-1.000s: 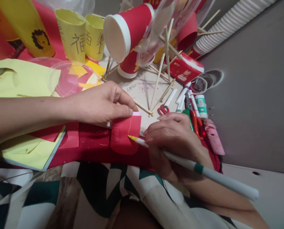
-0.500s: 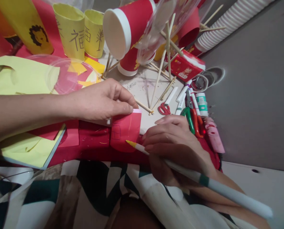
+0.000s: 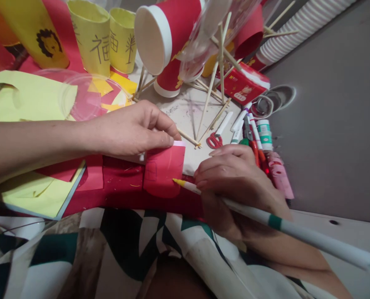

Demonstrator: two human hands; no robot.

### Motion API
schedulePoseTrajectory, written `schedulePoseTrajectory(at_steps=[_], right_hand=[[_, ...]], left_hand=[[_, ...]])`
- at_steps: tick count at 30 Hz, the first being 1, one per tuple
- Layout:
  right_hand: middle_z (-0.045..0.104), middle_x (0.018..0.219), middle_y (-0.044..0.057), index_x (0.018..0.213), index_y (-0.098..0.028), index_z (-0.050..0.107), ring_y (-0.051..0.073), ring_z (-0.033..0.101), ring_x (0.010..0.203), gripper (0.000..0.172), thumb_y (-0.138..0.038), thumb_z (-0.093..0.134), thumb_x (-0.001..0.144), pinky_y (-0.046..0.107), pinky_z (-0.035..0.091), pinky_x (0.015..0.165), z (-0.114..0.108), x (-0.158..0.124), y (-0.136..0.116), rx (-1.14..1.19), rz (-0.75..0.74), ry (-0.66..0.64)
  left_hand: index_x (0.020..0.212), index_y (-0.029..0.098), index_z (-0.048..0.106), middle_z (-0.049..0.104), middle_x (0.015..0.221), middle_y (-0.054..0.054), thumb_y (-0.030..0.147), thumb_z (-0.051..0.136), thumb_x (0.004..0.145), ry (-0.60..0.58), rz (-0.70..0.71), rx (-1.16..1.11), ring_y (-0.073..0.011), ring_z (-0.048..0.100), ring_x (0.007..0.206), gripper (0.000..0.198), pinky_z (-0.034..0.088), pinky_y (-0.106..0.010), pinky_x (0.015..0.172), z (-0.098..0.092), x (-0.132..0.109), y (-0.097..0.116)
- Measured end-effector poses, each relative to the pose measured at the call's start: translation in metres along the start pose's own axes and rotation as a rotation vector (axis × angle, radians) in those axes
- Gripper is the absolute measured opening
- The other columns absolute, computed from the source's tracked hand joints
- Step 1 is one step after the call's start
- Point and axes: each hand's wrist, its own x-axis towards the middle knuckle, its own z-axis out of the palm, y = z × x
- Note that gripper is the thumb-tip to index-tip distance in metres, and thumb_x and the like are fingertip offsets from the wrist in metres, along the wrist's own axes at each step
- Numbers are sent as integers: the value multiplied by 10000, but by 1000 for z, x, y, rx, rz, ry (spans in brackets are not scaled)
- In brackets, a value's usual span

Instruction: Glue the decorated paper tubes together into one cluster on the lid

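A: What do we have between our hands?

B: A small red paper piece with a rounded lower edge and a pale pink strip on top (image 3: 166, 172), just above our lap. Our left hand (image 3: 138, 128) has thumb and fingers pinched together on its upper edge, probably so the face with the thin, dark, boxy lines stays open to us.

A: And our right hand (image 3: 234, 182)?

B: Its fingers are closed around a long white marker with a green band and yellow tip (image 3: 250, 211). We grip it well forward, likely for finer control. The tip is at the paper's right side; we can't tell whether it touches.

A: Why the clutter beyond?

B: The red-handled scissors (image 3: 215, 140) and the slim white capped pens (image 3: 237, 133) lie just past our right hand, perhaps for easy reach. The pale wooden stick frame (image 3: 207, 104) stands farther back, presumably out of our elbows' way.
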Motion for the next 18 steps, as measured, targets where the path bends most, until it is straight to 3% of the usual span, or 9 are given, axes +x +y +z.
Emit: schedulePoseTrajectory(at_steps=[3,7,12,18], right_hand=[[697,710,-30,878,-223,559,141,726,714,131,-95,582,866,415,551,828,0,-1,0,6,29,-12],[760,785,-43,916,-239,589,129,746,758,89,-151,587,900,405,569,861,4,-1,4,21,-52,-79],[758,784,-47,908,-229,596,113,743,758,107,-129,619,876,388,561,873,7,-1,7,30,-79,-64],[702,732,4,907,-182,591,130,719,735,145,-42,587,869,399,536,876,0,-1,6,24,-50,-39]], left_hand=[[916,111,787,509,513,52,114,576,905,8,-4,16,-25,330,392,211,222,-180,426,0,2,0],[924,110,792,490,496,56,112,567,916,23,-20,27,-25,320,386,225,208,-178,422,0,2,1],[929,117,792,475,479,62,102,571,917,19,-46,9,-29,315,372,221,189,-184,398,0,1,2],[822,135,791,567,550,62,68,548,884,33,28,-2,-33,455,466,260,369,-149,512,0,4,3]])
